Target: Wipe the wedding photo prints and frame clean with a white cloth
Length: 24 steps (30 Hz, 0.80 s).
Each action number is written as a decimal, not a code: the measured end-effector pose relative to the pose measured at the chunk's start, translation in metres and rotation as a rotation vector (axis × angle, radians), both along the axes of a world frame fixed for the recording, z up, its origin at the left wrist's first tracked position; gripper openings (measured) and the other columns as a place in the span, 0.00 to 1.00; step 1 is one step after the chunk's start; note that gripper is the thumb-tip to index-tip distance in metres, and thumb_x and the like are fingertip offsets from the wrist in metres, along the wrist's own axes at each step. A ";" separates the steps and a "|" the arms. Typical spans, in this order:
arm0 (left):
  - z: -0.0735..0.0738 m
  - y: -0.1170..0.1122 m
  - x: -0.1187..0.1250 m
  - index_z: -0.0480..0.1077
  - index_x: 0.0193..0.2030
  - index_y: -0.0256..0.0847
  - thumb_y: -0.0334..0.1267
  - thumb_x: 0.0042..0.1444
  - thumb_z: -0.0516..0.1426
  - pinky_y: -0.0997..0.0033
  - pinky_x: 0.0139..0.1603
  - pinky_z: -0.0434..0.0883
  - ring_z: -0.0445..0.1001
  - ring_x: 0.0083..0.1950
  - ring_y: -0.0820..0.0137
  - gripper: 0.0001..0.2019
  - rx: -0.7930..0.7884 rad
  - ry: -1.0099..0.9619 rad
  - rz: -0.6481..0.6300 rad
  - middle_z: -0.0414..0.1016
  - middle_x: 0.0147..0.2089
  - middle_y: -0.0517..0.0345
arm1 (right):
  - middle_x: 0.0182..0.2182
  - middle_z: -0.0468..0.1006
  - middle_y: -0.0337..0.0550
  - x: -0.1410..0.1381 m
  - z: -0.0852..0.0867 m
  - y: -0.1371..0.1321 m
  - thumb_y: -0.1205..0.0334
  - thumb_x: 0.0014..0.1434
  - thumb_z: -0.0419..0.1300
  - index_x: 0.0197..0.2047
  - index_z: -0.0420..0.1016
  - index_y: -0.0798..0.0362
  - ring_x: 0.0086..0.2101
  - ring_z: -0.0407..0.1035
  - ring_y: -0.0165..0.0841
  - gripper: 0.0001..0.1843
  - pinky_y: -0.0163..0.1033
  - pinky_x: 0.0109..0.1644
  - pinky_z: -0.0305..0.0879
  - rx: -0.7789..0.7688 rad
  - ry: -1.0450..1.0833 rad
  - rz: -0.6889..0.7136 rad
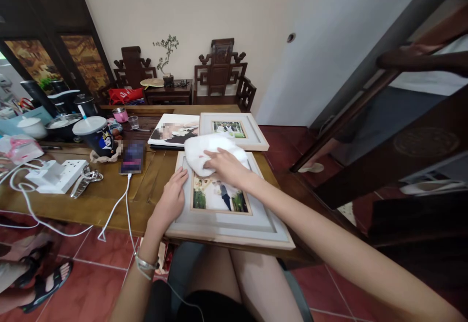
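A pale wooden picture frame (272,232) with a wide light mat lies flat at the table's near edge, in front of my lap. Inside it is a wedding photo (219,198) of a couple outdoors, its top partly covered. My right hand (226,166) holds a bunched white cloth (210,146) against the upper part of this frame. The fingers of my left hand (173,193) rest, stretched out, on the frame's left border; the thumb is hidden. Behind the cloth lies a second picture frame (252,129), and left of it a photo album (175,129).
On the wooden table (157,185) to the left are a phone (132,157) with a charging cable, a power strip (68,176), a dark mug (100,139) and a small glass (133,123). Wooden chairs (221,71) stand behind. A person's sandalled foot (53,283) shows lower left.
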<state>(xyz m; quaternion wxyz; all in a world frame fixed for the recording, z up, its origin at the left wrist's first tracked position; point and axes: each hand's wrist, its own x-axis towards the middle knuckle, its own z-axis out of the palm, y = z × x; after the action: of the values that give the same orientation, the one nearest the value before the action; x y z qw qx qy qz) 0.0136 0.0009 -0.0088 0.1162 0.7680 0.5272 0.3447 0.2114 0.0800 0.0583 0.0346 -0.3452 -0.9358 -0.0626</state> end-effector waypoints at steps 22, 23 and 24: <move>-0.002 0.005 -0.005 0.69 0.59 0.33 0.22 0.57 0.46 0.50 0.70 0.57 0.59 0.70 0.61 0.25 0.017 0.050 -0.030 0.68 0.64 0.43 | 0.55 0.75 0.51 0.097 0.029 -0.160 0.83 0.45 0.48 0.46 0.79 0.46 0.52 0.72 0.44 0.33 0.50 0.58 0.67 -0.293 -0.061 -0.126; -0.002 0.005 -0.006 0.68 0.59 0.33 0.22 0.57 0.46 0.50 0.70 0.57 0.59 0.70 0.61 0.25 0.014 0.054 -0.033 0.68 0.64 0.43 | 0.55 0.75 0.51 0.096 0.029 -0.162 0.83 0.45 0.48 0.47 0.79 0.46 0.52 0.72 0.44 0.33 0.50 0.57 0.68 -0.301 -0.064 -0.131; -0.001 0.005 -0.006 0.68 0.59 0.33 0.21 0.57 0.46 0.50 0.71 0.57 0.58 0.70 0.61 0.25 0.010 0.059 -0.036 0.68 0.64 0.42 | 0.55 0.75 0.52 0.094 0.027 -0.161 0.83 0.44 0.48 0.47 0.79 0.47 0.54 0.71 0.44 0.34 0.51 0.58 0.67 -0.303 -0.068 -0.145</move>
<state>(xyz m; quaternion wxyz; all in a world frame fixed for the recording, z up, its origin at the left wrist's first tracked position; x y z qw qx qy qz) 0.0077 0.0057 -0.0097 0.1032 0.7877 0.5148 0.3224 0.3049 -0.0811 0.0858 -0.0542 -0.4106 -0.9079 0.0653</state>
